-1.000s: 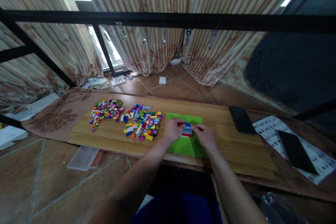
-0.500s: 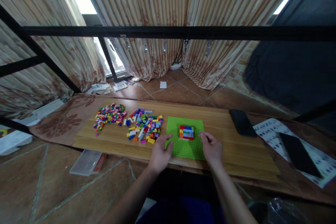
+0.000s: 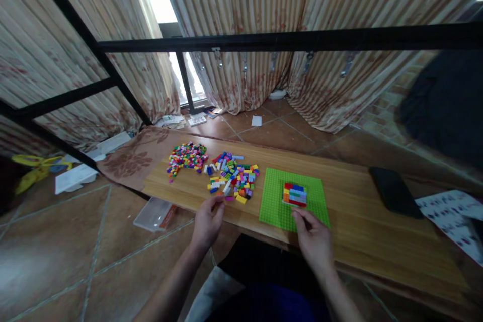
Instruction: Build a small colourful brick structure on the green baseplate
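at table's front edge, l hand (image 3: 210, 221) by larger-brick pile (image 3: 236, 176), fingertips nearly together, grip unclear; r hand (image 3: 312, 234) over green baseplate's (image 3: 273, 201) front edge, thumb + 1 finger close, near multicolour block (image 3: 295, 194).

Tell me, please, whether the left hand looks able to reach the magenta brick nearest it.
Probably yes: the left hand is close beside the magenta brick, which lies at the brick pile's near edge with nothing seen on top.
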Demonstrator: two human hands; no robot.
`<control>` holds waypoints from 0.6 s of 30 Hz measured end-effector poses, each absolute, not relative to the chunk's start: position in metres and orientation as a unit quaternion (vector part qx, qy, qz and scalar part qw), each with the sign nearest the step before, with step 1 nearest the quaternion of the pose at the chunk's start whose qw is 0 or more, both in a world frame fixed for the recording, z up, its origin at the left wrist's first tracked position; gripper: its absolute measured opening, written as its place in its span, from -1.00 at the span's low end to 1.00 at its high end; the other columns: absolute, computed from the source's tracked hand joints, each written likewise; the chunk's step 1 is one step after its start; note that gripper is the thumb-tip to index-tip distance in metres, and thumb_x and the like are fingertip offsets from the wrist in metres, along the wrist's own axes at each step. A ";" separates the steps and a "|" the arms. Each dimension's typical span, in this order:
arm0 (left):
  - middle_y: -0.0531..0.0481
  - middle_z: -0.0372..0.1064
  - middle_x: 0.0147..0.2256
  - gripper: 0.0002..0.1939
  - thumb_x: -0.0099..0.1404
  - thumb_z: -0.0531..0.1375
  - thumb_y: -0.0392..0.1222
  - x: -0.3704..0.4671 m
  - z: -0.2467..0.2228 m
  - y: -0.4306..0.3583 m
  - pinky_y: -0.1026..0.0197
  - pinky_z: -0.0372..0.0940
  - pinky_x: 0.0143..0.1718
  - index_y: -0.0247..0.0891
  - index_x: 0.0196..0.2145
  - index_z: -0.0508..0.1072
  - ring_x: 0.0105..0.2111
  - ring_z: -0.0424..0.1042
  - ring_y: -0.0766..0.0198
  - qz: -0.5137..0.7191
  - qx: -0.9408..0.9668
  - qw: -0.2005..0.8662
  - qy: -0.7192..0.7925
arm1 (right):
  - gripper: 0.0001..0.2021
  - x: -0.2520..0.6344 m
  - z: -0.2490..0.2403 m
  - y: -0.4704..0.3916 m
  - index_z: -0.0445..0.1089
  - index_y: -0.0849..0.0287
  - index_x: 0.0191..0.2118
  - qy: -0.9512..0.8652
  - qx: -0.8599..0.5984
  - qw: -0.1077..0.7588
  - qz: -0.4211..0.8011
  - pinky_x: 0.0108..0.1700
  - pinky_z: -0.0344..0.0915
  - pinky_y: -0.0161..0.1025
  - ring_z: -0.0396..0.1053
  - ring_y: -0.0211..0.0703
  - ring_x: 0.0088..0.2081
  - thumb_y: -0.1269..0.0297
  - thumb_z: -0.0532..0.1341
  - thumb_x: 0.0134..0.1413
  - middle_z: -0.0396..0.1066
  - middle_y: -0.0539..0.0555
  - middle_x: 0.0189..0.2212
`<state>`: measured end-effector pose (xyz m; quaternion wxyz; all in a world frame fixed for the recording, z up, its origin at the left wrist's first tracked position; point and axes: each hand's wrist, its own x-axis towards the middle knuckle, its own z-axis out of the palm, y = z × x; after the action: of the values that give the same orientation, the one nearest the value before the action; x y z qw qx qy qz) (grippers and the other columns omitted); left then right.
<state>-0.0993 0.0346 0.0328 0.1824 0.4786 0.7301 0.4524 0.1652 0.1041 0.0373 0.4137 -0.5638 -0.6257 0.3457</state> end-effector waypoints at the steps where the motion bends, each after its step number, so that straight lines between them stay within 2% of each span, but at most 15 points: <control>1: -0.12 0.48 -0.17 -0.74 0.26 0.13 -0.17 -0.102 0.033 0.035 0.09 0.32 -0.04 -0.26 -0.12 0.47 -0.14 0.45 0.15 0.452 0.475 0.173 0.735 | -0.69 0.160 0.037 0.101 0.49 0.14 -0.24 -0.641 -0.552 0.405 0.346 -0.05 0.30 -0.05 0.43 0.00 -0.13 0.05 0.12 0.12 0.50 0.15 -0.20; 8: -0.11 0.48 -0.22 -0.74 0.24 0.13 -0.22 -0.104 0.033 0.039 0.12 0.36 -0.11 -0.28 -0.11 0.45 -0.21 0.47 0.17 0.431 0.488 0.150 0.744 | -0.75 0.115 0.039 0.093 0.46 0.15 -0.18 -0.761 -0.475 0.315 0.311 -0.12 0.30 -0.13 0.41 -0.08 -0.21 0.22 0.06 0.19 0.47 0.11 -0.26; 13: -0.09 0.47 -0.19 -0.75 0.20 0.15 -0.28 -0.103 0.034 0.040 0.11 0.35 -0.09 -0.26 -0.14 0.44 -0.19 0.46 0.17 0.418 0.506 0.134 0.742 | -0.76 0.083 0.040 0.110 0.45 0.14 -0.14 -0.818 -0.461 0.262 0.221 -0.07 0.26 -0.09 0.35 -0.02 -0.14 0.32 0.08 0.17 0.44 0.12 -0.23; 18: -0.08 0.47 -0.19 -0.77 0.20 0.14 -0.30 -0.102 0.037 0.039 0.10 0.33 -0.08 -0.23 -0.17 0.45 -0.17 0.45 0.16 0.404 0.520 0.125 0.742 | -0.76 0.062 0.039 0.122 0.44 0.10 -0.12 -0.839 -0.459 0.229 0.183 -0.06 0.22 -0.13 0.32 -0.04 -0.13 0.39 0.11 0.14 0.42 0.10 -0.23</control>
<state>-0.1017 0.0394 0.0369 0.1246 0.5202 0.7421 0.4041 0.0619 0.1221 0.0386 0.2286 -0.4588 -0.8390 0.1827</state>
